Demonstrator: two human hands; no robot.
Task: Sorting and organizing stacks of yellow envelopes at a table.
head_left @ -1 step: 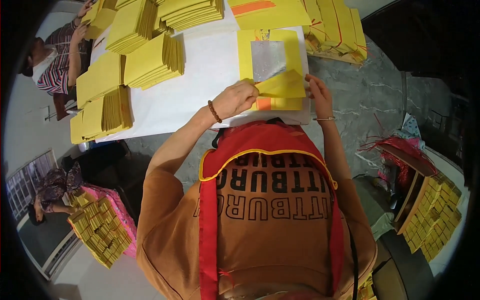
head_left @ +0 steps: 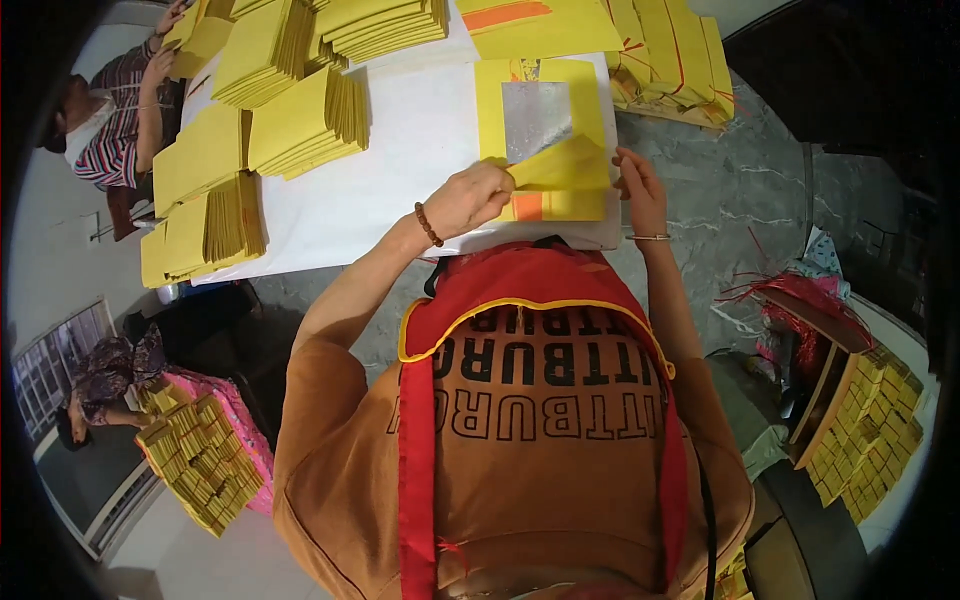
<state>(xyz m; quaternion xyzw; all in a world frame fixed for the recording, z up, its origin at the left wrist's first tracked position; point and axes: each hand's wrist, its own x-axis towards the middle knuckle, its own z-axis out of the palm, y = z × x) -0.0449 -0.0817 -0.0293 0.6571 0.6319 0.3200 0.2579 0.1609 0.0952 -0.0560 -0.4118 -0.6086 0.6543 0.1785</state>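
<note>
Yellow sheet (head_left: 590, 95), right of upper centre, lies on the white table (head_left: 410, 130). My left hand (head_left: 475, 197) has its grip closed on the lifted flap (head_left: 560, 170), presumably to hold the fold up; my right hand (head_left: 643, 190) is loosely open beside the right edge, perhaps for steadying. Flap hides part of the silver panel (head_left: 535, 112); pinch point unclear.

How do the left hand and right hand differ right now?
The left hand pinches the yellow paper; the right hand is by the paper's right edge, apparently holding nothing. The left hand's wrist wears a brown bead bracelet, the right hand's a thin bangle. Both are ungloved.
</note>
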